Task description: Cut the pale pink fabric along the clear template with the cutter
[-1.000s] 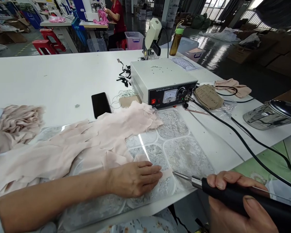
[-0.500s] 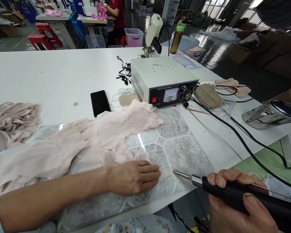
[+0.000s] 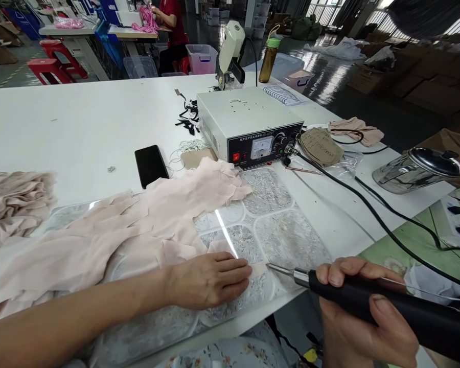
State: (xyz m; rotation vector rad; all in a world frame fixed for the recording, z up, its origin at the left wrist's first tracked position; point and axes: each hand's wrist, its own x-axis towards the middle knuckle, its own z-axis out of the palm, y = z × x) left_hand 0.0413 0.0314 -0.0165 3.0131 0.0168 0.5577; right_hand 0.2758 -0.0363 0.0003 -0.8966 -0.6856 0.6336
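My left hand [image 3: 210, 279] lies flat, fingers together, pressing a small pale pink fabric strip [image 3: 257, 269] onto the clear scratched cutting plate [image 3: 291, 240]. My right hand [image 3: 362, 319] is wrapped round a black handheld tool [image 3: 371, 301] whose thin metal tip [image 3: 278, 269] touches the end of that strip, just right of my left fingertips. A cable [image 3: 368, 207] runs from the tool to the white control box [image 3: 247, 125] with a dial. A spread of pale pink fabric pieces [image 3: 138, 230] lies left of my hand.
A black phone [image 3: 150, 164], white rings [image 3: 186, 149], a bunched fabric pile [image 3: 13, 199], black scraps [image 3: 187, 115], a steel kettle [image 3: 417, 168], a bottle [image 3: 267, 59] and a white machine head [image 3: 230, 51] are on the table. A person in red [image 3: 168, 20] works at a far table.
The tool tip has slid a little left, closer to my left fingertips on the strip. The camera view shifted slightly; my left hand stays pressed down.
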